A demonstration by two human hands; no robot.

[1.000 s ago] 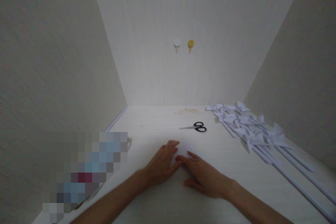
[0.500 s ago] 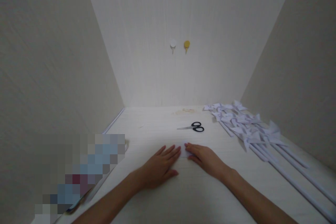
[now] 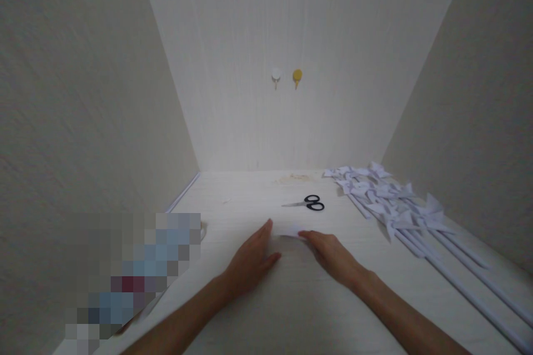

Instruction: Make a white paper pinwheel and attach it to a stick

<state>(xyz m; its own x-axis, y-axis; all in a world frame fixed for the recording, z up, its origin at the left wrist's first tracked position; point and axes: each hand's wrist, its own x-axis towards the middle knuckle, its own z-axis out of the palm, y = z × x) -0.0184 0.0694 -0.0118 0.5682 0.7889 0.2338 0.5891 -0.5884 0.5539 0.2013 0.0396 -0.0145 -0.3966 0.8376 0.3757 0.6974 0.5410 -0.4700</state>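
My left hand [image 3: 251, 258] lies flat on the white table [image 3: 291, 310], fingers stretched forward and together, its edge against a small white paper sheet [image 3: 290, 231]. My right hand [image 3: 332, 254] rests just to the right, fingertips pinching or pressing the paper's near right edge. The paper is hard to tell from the white tabletop. Black-handled scissors [image 3: 306, 203] lie shut a short way beyond both hands.
Several white paper pinwheels on long white sticks [image 3: 400, 211] lie along the right side. A pixelated object [image 3: 137, 266] sits at the left edge. A white hook [image 3: 275, 76] and a yellow hook [image 3: 297, 76] hang on the back wall. Walls close in left and right.
Both hands have shifted on the paper: the left turned more onto its edge, the right slid its fingertips to the paper's edge, which now looks slightly lifted.
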